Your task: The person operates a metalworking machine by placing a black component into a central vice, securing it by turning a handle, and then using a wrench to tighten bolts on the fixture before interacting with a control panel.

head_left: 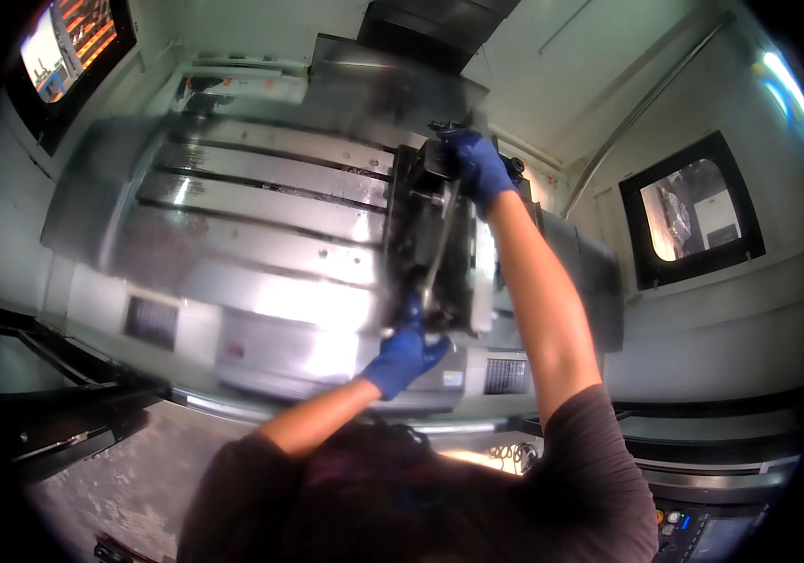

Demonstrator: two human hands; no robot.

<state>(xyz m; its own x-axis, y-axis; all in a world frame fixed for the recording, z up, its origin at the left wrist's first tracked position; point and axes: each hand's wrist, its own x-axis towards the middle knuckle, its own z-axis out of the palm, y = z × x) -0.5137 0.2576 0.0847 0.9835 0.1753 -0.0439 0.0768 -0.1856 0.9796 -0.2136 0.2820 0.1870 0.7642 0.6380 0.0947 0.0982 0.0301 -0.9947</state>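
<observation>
Both my hands wear blue gloves and reach to a dark machine vise (402, 225) on the right part of a slotted metal table (261, 230). My right hand (475, 161) is at the vise's far end, fingers closed over a dark part that I cannot make out. Near its closer end, my left hand (405, 355) has thumb and fingers apart, the fingertips beside the lower end of a thin metal rod (440, 249). This rod runs slantwise up toward my right hand, where its upper end is hidden. Blur hides whether the left fingers touch it.
Pale machine walls enclose the table, with a window (699, 211) on the right and another (69, 52) at upper left. A dark machine column cover (435, 33) stands behind the vise. At lower right is a control panel (702, 525).
</observation>
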